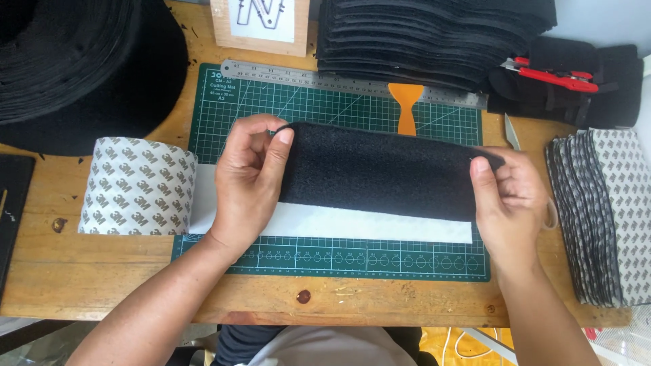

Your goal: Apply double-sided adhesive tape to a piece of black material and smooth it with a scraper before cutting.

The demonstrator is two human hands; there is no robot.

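Note:
A long black felt strip (380,171) is held flat over a green cutting mat (339,102). My left hand (249,177) pinches its left end between thumb and fingers. My right hand (507,196) pinches its right end. Under the strip lies a white adhesive sheet (366,222), its lower band showing below the felt. That sheet unrolls from a patterned tape roll (135,186) at the left.
A steel ruler (325,80) and an orange-handled tool (405,108) lie at the mat's top. Stacked black felt pieces (420,34) sit behind, a red-handled cutter (553,76) at back right, a pile of backed pieces (603,210) at right, a big black roll (74,61) at left.

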